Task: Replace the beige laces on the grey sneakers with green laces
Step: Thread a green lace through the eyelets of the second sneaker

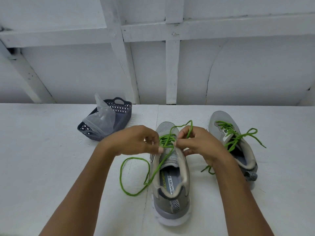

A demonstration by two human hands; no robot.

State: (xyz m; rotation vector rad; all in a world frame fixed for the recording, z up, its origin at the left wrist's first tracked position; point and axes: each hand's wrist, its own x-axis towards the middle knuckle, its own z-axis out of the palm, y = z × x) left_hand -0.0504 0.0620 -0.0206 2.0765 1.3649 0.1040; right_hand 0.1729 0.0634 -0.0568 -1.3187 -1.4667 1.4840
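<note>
Two grey sneakers stand on the white table, toes pointing away from me. The near sneaker (170, 184) is partly threaded with a green lace (136, 176); one long end loops over the table to its left, the other rises in a loop above its toe. My left hand (134, 142) pinches the lace at the left eyelets. My right hand (197, 142) pinches the lace at the right eyelets, with the upper loop running through its fingers. The far right sneaker (238, 147) carries a green lace (238, 137) with loose ends. No beige laces are in view.
A dark blue plastic basket (122, 114) with a clear plastic bag (102, 120) in it sits at the back left of the table. A white panelled wall rises behind the table's far edge.
</note>
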